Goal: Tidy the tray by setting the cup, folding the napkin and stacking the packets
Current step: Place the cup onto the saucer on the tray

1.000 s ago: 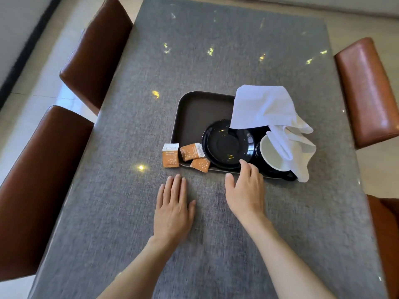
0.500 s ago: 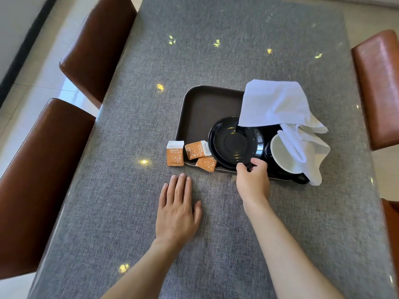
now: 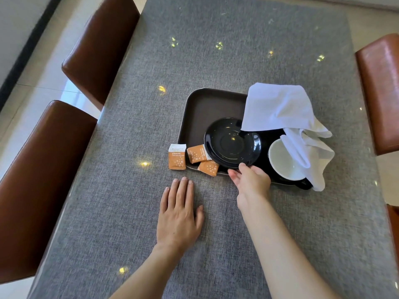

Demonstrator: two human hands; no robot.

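**Saucer gripped, tray untidy**

Cup [image 3: 285,160] lies tipped on its side at tray's [image 3: 194,117] right end, mouth facing lower left; black outside, white inside, napkin [image 3: 280,108] draped over it. Three orange packets [image 3: 195,157] scattered at tray's left-front corner. Right hand [image 3: 251,180] pinches saucer [image 3: 232,142] rim. Left hand [image 3: 178,212] flat, fingers straight, on table [image 3: 216,61].

Napkin [image 3: 278,106] drapes cup [image 3: 285,160]; tray [image 3: 198,108] left bare.
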